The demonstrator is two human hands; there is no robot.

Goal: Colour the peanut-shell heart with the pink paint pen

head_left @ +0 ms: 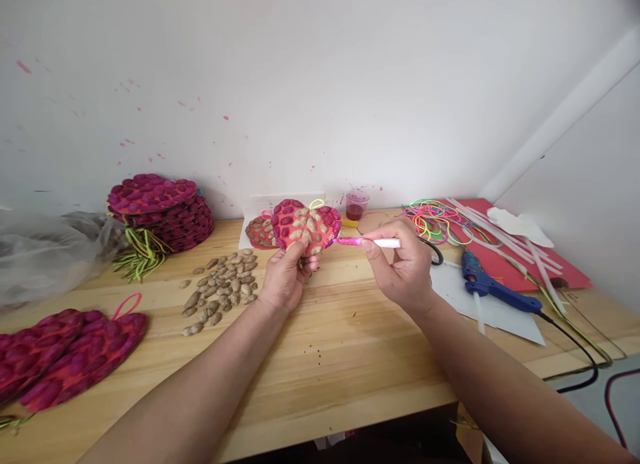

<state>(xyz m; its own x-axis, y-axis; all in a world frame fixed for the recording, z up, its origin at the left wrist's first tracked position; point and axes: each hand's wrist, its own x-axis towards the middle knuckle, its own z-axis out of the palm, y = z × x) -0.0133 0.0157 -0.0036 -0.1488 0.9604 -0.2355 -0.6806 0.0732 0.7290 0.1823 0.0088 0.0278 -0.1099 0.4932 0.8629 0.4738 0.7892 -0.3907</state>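
My left hand (pixel 286 275) is closed on the lower point of a red heart-shaped piece (pixel 305 225) covered with peanut shells, some painted pink, held upright above the wooden table (pixel 330 344). My right hand (pixel 403 264) pinches a paintbrush (pixel 367 242) with a white handle and a pink tip. The tip touches the heart's right edge. A yellow loop sticks up from the heart's top.
Loose peanut shells (pixel 220 289) lie left of my hands. A stack of painted hearts (pixel 160 211) stands at the back left, more hearts (pixel 65 357) at the near left. A small cup of red paint (pixel 357 205), neon cords (pixel 433 219), a blue glue gun (pixel 493 287) and red paper (pixel 520 251) lie to the right.
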